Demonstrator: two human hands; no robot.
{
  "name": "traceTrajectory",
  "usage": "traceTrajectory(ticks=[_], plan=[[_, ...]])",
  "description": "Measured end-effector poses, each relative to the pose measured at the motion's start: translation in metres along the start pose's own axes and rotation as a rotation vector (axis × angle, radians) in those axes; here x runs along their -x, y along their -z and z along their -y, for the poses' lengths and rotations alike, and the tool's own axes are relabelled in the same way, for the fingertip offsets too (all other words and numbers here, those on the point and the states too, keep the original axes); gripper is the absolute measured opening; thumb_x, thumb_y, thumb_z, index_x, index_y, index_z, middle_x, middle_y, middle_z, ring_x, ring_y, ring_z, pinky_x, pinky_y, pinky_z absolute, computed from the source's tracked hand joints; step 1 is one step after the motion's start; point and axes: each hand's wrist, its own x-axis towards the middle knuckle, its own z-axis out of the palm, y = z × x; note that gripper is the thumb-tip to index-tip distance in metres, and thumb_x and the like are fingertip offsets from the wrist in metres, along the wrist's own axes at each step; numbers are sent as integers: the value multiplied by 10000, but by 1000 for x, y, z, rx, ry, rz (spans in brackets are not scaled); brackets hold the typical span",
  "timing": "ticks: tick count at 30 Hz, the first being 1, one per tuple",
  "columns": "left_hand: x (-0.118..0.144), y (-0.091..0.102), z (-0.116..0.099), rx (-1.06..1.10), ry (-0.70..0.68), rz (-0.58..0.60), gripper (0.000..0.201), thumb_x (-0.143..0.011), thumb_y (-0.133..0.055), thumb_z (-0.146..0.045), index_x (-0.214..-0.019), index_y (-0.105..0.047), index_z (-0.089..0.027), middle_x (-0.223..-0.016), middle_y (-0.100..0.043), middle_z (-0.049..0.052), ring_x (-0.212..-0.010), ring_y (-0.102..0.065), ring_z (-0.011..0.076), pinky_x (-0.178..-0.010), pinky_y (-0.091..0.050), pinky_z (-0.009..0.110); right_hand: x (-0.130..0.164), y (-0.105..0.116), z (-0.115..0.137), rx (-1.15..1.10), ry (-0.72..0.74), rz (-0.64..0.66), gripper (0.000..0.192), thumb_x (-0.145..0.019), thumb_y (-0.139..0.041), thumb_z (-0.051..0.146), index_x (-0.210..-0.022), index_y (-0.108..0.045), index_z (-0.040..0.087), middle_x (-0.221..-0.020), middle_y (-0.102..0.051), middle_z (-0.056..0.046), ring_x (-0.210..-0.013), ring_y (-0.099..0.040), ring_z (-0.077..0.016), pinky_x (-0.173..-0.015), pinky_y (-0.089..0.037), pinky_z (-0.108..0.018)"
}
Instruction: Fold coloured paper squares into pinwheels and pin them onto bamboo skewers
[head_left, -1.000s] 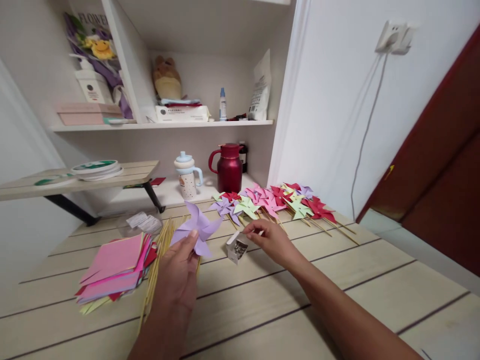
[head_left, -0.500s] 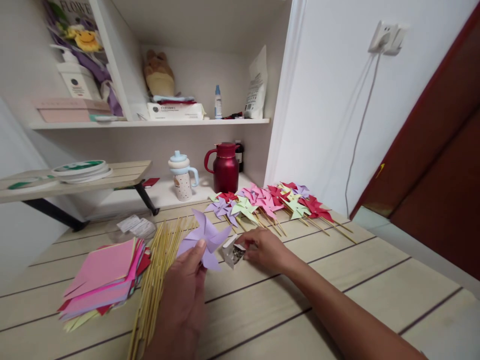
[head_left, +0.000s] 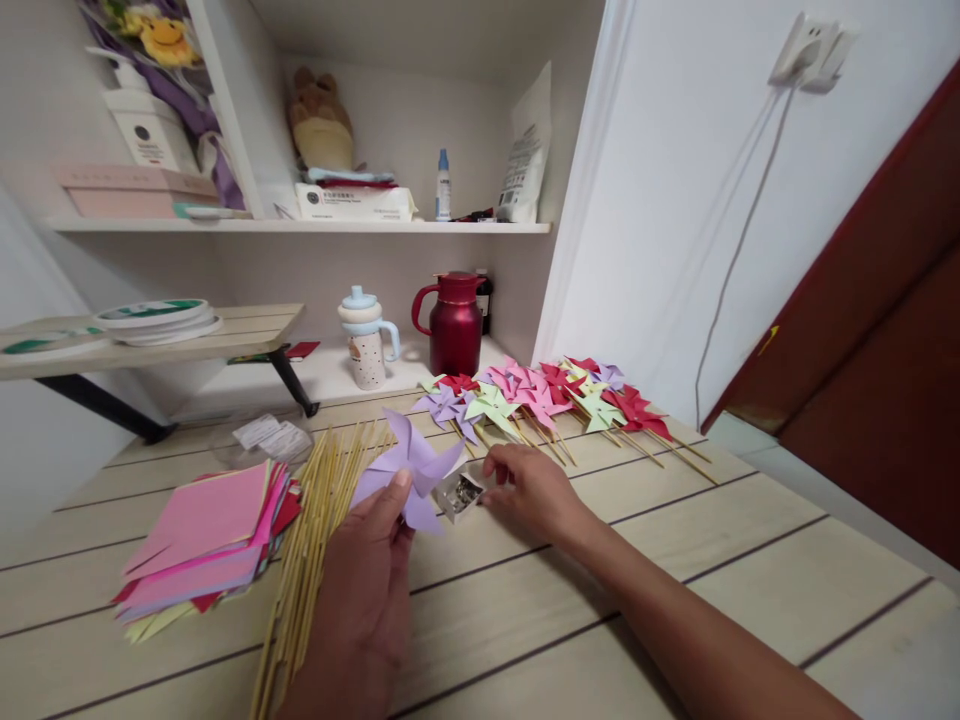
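Pale wooden plank table [head_left: 675, 560], bundle of thin bamboo skewers [head_left: 315, 540] lying ready at left. My left hand [head_left: 367, 590] pinches a folded lilac paper pinwheel [head_left: 411, 468], centre pressed by thumb to keep folds. Right hand [head_left: 536, 492], fingers curled, steadies small open box of metal pins [head_left: 459, 493] beside it.

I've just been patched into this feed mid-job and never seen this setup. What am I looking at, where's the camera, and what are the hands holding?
There is no machine: a person works bare-handed, filmed from a head-worn camera looking forward and down. The left hand pinches a folded lilac pinwheel. The right hand rests its fingers on a small open box of metal pins. On the wooden table lie a stack of coloured paper squares, a bundle of thin wooden sticks and a row of finished pinwheels on sticks.
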Motion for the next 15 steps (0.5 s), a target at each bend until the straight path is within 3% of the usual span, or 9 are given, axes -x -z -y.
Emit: traceTrajectory(ticks=[5,10,15], plan=[[1,-1,-1,13,-3,-7,133,-821,-643,-68,-810,-749,-148,-850,-766,54,-707,-688,108,-643,-536,181,0,1,5,-29,198,11,428,-788,-598,29,-1052,-731,338,-972,-565,-19,-906,-572,-162,-776,-422,-259],[-3,3,1,-6,4,10,125,-818,-645,-73,-814,-749,-143,-842,-765,41,-689,-680,97,-628,-522,180,3,-4,5,47,143,73,468,-706,-775,189,-1151,-683,303,-1018,-551,-43,-914,-574,-212,-786,-439,-301],[-7,6,6,-17,11,17,107,-801,-674,-90,-812,-746,-168,-813,-761,20,-660,-668,90,-603,-500,172,3,-3,2,63,60,22,194,-744,-750,236,-934,-714,245,-957,-556,-34,-772,-573,-181,-707,-421,-295]])
